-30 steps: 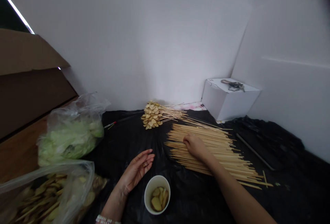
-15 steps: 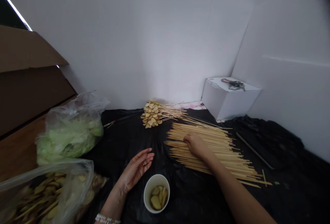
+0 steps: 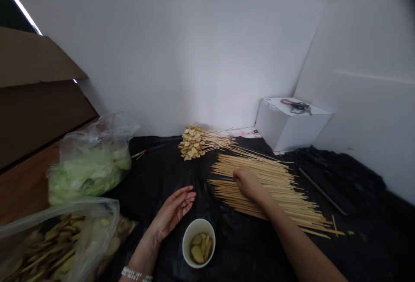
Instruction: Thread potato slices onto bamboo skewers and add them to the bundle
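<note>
Many thin wooden skewers (image 3: 279, 187) lie side by side on the black plastic sheet, pointing left to right. My right hand (image 3: 248, 183) rests over their left part, its fingers closed in a pinch on the skewers. How many are between the fingertips is hidden. To the left, my left hand (image 3: 177, 208) is held palm up with its fingers apart and nothing in it. Just below and right of that hand stands a white paper cup (image 3: 185, 247) with several potato slices (image 3: 201, 247) inside. Farther back is a pile of skewered potato slices (image 3: 192, 142), sticks toward the right.
At left sit a clear bag of pale green leafy vegetable (image 3: 90, 169) and an opened bag of sliced potatoes (image 3: 58, 243). A pen (image 3: 139, 154) lies near them. A white box (image 3: 288, 124) stands back right, with a dark bar (image 3: 322, 191) in front. White walls close the back.
My right hand stays at the skewers, and the dark gap between skewers beside its fingertips looks slightly wider. My left hand keeps its open pose. The whole view has shifted slightly.
</note>
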